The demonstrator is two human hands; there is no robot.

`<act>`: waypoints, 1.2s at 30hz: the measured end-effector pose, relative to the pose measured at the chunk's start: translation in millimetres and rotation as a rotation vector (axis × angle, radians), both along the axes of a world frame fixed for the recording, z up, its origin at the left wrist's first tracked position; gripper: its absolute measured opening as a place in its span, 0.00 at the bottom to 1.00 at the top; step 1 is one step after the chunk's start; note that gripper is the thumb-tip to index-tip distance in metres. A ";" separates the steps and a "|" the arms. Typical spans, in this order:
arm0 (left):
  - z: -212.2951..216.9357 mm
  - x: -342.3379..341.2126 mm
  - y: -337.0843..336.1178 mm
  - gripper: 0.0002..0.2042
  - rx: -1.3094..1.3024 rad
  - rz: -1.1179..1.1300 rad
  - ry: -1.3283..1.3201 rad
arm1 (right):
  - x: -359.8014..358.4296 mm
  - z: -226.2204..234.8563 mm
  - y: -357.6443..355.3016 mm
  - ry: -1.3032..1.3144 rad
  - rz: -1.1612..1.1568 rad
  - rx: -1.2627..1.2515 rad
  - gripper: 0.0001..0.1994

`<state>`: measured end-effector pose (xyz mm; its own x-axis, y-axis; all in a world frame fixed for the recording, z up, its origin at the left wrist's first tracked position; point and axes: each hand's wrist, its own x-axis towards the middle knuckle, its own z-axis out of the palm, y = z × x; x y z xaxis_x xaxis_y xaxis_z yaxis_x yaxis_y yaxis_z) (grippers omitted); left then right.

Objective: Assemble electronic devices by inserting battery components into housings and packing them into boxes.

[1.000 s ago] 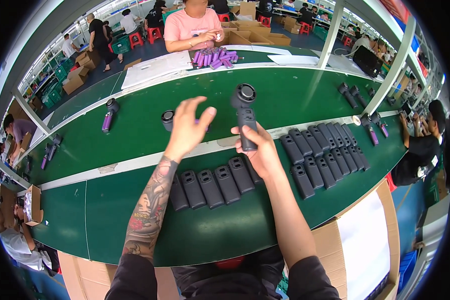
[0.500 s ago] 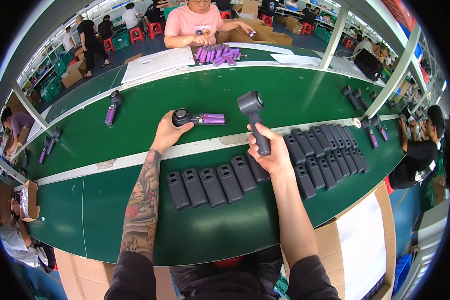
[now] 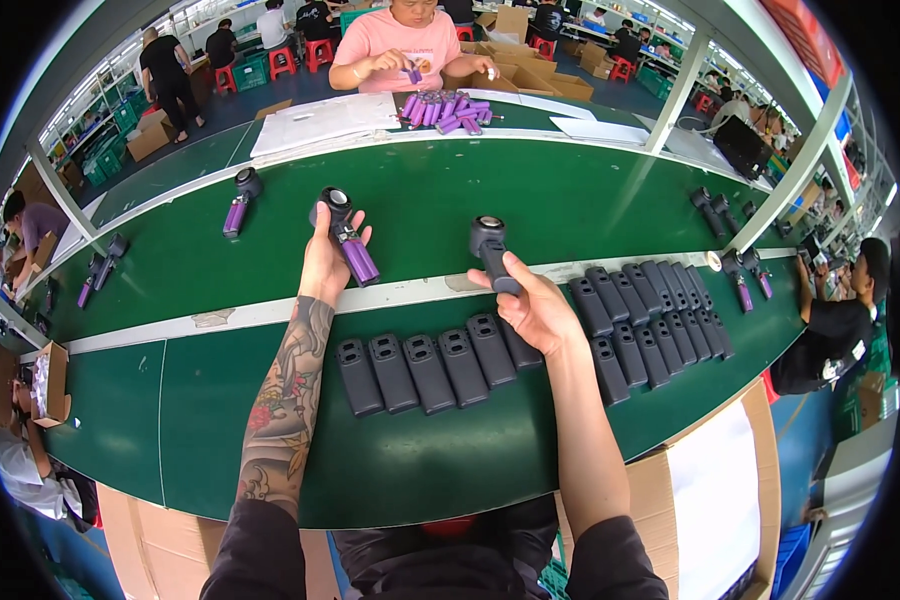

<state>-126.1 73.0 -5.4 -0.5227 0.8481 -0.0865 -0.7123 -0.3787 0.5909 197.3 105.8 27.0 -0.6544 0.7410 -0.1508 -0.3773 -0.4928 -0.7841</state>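
In my left hand (image 3: pixel 328 252) is a round-headed handheld device without its handle cover (image 3: pixel 340 203), its purple battery cells (image 3: pixel 360 258) exposed and slanting down to the right. The fingers are wrapped around it from behind, above the green table. My right hand (image 3: pixel 536 306) grips a second round-headed handheld device with a dark grey handle (image 3: pixel 496 268); its head is tipped up and away from me. Just below both hands lie several dark grey handle covers (image 3: pixel 425 372) in a slanted row. More handle covers (image 3: pixel 625 295) stand in two rows to the right.
A device with bare purple cells (image 3: pixel 237 212) lies far left; others (image 3: pixel 738 278) lie at the right. Across the table a co-worker in a pink shirt (image 3: pixel 395 45) handles a heap of purple cells (image 3: pixel 450 110). A metal post (image 3: pixel 678 90) rises at the far edge. Cardboard box (image 3: pixel 55 385) at left.
My left hand has lifted and turned its device, so the cells now point down right instead of straight right. The right device has tilted and come lower and left. The view has shifted slightly.
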 end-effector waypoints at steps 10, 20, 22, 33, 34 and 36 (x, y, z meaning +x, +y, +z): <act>-5.1 -1.5 -1.3 0.18 -0.022 -0.192 0.267 | 38.3 20.3 8.6 -1.311 -0.227 0.858 0.28; 4.7 14.1 -4.5 0.18 -0.038 -0.250 0.286 | 42.2 42.3 -11.9 -1.371 0.038 0.723 0.30; 1.6 11.7 -1.3 0.17 -0.057 -0.254 0.273 | 42.8 41.7 -13.8 -1.376 0.059 0.740 0.30; 20.9 37.3 8.5 0.19 -0.120 -0.328 0.222 | 39.8 40.3 -8.4 -1.378 0.004 0.755 0.26; 25.7 43.0 7.1 0.20 -0.116 -0.346 0.230 | 41.1 39.7 -7.6 -1.327 -0.051 0.741 0.26; 34.6 54.7 3.9 0.21 -0.112 -0.367 0.238 | 37.5 39.5 -9.3 -1.198 -0.232 0.820 0.23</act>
